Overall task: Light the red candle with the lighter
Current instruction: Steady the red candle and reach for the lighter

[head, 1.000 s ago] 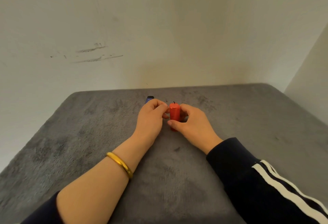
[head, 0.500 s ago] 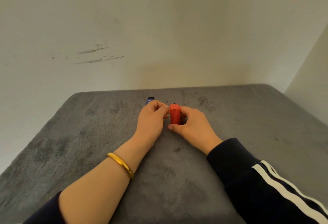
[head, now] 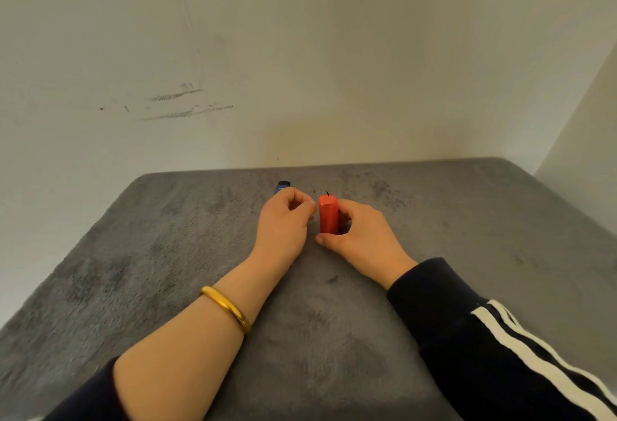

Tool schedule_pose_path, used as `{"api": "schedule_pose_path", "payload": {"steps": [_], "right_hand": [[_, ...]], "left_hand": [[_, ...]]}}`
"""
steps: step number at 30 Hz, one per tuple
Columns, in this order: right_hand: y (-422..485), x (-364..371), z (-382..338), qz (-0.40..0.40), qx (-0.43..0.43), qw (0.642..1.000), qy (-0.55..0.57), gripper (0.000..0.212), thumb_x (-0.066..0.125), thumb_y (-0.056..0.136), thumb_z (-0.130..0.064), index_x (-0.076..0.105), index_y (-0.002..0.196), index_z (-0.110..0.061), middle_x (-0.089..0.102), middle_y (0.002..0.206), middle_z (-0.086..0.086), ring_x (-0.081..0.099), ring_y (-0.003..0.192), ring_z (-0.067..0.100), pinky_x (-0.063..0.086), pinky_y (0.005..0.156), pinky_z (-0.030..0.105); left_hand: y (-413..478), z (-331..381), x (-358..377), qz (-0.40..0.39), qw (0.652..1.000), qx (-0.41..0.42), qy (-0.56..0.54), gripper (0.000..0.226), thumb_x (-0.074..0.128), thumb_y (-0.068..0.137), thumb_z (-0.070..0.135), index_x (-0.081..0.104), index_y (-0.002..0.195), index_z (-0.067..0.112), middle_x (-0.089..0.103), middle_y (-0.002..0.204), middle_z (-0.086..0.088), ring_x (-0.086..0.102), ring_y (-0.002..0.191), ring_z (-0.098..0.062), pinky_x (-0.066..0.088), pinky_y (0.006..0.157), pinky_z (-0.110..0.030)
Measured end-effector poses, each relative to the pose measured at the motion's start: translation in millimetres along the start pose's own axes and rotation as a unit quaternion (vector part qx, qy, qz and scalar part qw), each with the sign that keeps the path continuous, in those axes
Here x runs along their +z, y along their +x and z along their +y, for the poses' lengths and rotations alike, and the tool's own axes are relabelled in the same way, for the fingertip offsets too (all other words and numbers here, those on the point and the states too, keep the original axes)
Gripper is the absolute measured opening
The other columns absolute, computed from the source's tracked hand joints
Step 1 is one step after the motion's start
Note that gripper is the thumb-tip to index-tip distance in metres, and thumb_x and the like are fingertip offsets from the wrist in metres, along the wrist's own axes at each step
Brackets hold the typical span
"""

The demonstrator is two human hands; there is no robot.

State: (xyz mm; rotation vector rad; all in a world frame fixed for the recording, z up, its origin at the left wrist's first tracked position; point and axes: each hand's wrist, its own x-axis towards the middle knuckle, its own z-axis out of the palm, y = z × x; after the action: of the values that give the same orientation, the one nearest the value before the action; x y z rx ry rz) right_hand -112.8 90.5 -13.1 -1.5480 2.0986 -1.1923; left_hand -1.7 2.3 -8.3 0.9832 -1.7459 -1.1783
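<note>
The red candle (head: 328, 215) stands upright on the grey mat (head: 167, 253), its black wick unlit. My right hand (head: 362, 237) is wrapped around it, with the thumb at its front base and the fingers behind. Just left of the candle, my left hand (head: 283, 222) rests with its fingers curled and nothing in them; a narrow gap separates it from the candle. The blue lighter (head: 282, 186) with a black top lies on the mat right behind my left hand, which hides most of it.
The mat covers the whole surface up to a white wall at the back and another wall at the right. A gold bangle (head: 227, 307) sits on my left forearm.
My left fingers, which touched the candle's top, have drawn slightly left off it. The candle has come a little more upright in my right hand.
</note>
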Motion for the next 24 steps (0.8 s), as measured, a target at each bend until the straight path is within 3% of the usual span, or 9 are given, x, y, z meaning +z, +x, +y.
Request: {"api": "schedule_pose_path", "payload": {"steps": [6,11,15,18,21,24], "right_hand": [[0.4,-0.3,-0.8,-0.002,0.011,1.000,-0.008,0.045,0.076,0.068,-0.041,0.064,0.107,-0.021,0.069,0.096,-0.003,0.063,0.086,0.015,0.055,0.080,0.044],[-0.4,-1.2,-1.5,-0.008,0.017,1.000,-0.005,0.043,0.075,0.069,-0.041,0.065,0.105,-0.021,0.070,0.096,-0.003,0.064,0.086,0.016,0.055,0.081,0.045],[-1.6,-1.5,-2.2,-0.004,0.017,1.000,0.001,0.043,0.075,0.069,-0.042,0.065,0.106,-0.021,0.070,0.097,-0.003,0.064,0.086,0.014,0.055,0.081,0.044],[-1.7,-1.9,-2.1,0.000,0.017,1.000,0.004,0.042,0.075,0.070,-0.042,0.065,0.104,-0.020,0.070,0.097,-0.003,0.064,0.086,0.014,0.055,0.081,0.044],[-2.2,-1.9,-2.0,-0.004,0.017,1.000,0.009,0.042,0.074,0.071,-0.043,0.065,0.104,-0.018,0.071,0.098,-0.001,0.065,0.087,0.015,0.055,0.082,0.044],[-1.6,-1.7,-1.6,-0.008,0.014,1.000,0.011,0.042,0.074,0.072,-0.043,0.065,0.105,-0.020,0.070,0.098,-0.004,0.065,0.088,0.013,0.055,0.082,0.043]], "left_hand": [[9.8,-5.6,-6.9,0.041,0.998,0.032,0.025,0.009,0.059,0.080,0.011,0.060,0.073,0.017,0.061,0.068,0.000,0.052,0.053,0.000,0.040,0.053,-0.016],[24.7,-12.9,-11.8,0.069,0.996,0.009,0.054,0.008,0.058,0.076,0.010,0.059,0.074,0.018,0.064,0.084,-0.012,0.060,0.073,-0.027,0.044,0.060,-0.036],[37.6,-20.7,-14.1,0.083,0.990,0.015,0.115,0.009,0.060,0.074,0.014,0.058,0.080,0.019,0.061,0.099,-0.010,0.057,0.090,-0.023,0.038,0.066,-0.031],[48.0,-24.7,-16.0,0.093,0.982,0.011,0.165,0.015,0.062,0.075,0.019,0.056,0.088,0.018,0.057,0.106,-0.009,0.056,0.096,-0.027,0.044,0.071,-0.037],[56.8,-26.0,-15.0,0.092,0.973,-0.012,0.210,0.030,0.065,0.076,0.029,0.055,0.100,0.015,0.056,0.115,-0.012,0.057,0.096,-0.031,0.050,0.081,-0.046],[65.2,-26.5,-11.6,0.092,0.959,-0.025,0.268,0.049,0.068,0.076,0.045,0.057,0.110,0.010,0.055,0.119,-0.016,0.052,0.109,-0.035,0.047,0.090,-0.049]]}}
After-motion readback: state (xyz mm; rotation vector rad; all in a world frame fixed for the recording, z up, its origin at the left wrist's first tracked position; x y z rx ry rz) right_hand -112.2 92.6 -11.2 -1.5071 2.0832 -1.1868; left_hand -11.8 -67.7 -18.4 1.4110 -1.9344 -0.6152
